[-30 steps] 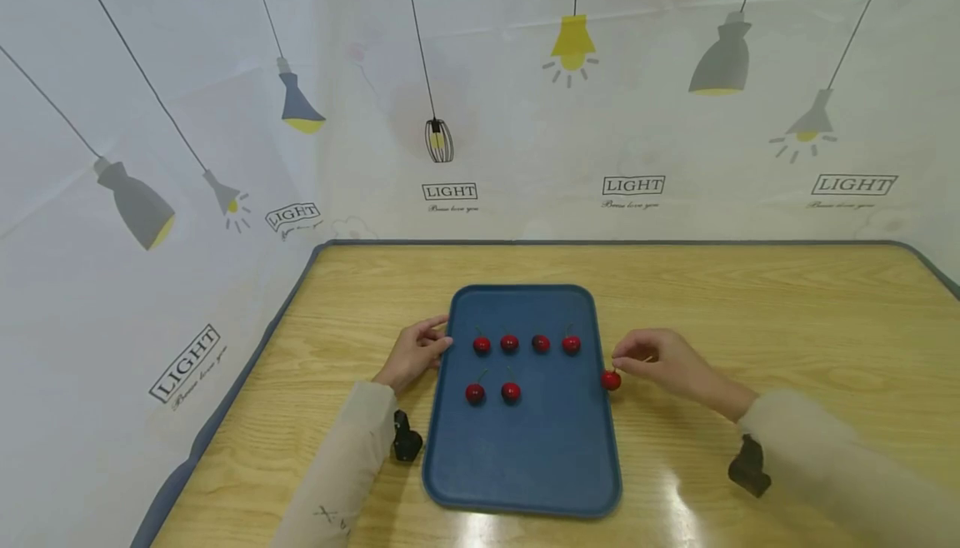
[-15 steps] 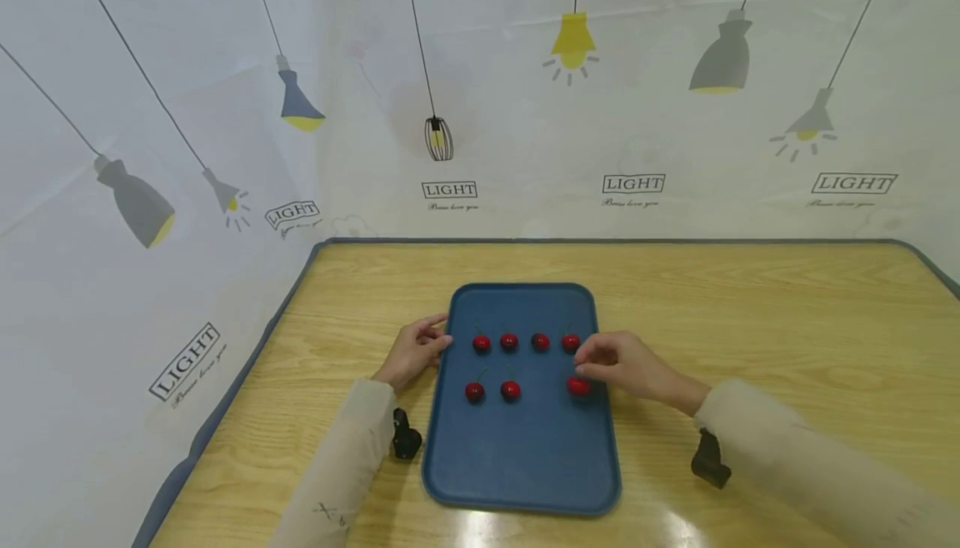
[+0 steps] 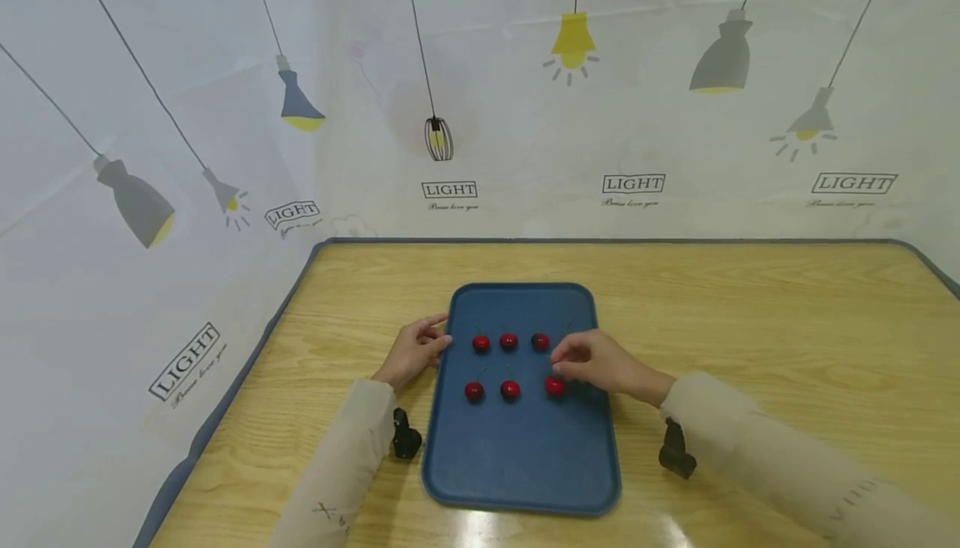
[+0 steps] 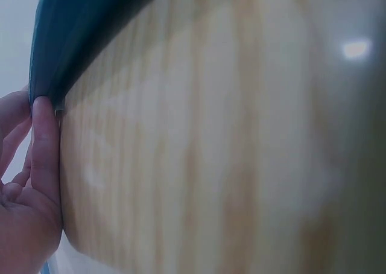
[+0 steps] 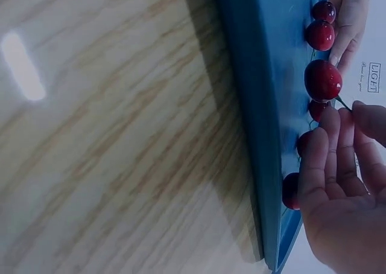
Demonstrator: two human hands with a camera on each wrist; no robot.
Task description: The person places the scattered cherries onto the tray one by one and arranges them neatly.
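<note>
My right hand (image 3: 596, 362) is over the right part of the blue tray (image 3: 517, 465), pinching a red cherry (image 5: 322, 80) by its thin green stem between thumb and fingertips. The cherry hangs close over the tray, to the right of two cherries in the nearer row, one of them a cherry (image 3: 510, 390) with its stem pointing back. Behind them runs a row with a cherry (image 3: 481, 343) at its left end; my right hand hides the fruit at its right end in the head view. At the tray's left rim, my left hand (image 3: 414, 354) holds the edge with thumb and fingers.
The tray lies on a wood-grain table (image 3: 787, 323) with a dark edge. A pale cloth (image 3: 525, 115) printed with hanging lamps stands behind and to the left. Each wrist carries a small black camera, such as the right camera (image 3: 677, 450).
My right hand has moved left with its cherry, from beyond the tray's right rim to over the tray, and now covers the back row's rightmost cherry. My left hand stays still.
</note>
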